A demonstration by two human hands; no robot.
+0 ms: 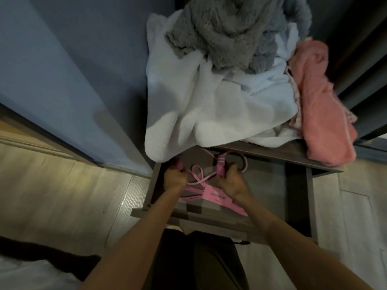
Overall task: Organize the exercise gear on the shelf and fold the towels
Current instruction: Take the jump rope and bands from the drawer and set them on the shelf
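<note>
Left hand [174, 178] and right hand [230, 182] each grip a stiff jump rope handle [221, 166] under the white towel [209, 105]; cord [198, 173] likely light, floppy.

No legible text found. One pink label [215, 195], lying on the lower shelf [266, 185] toward its near edge, carries dark print too blurred to read.
</note>
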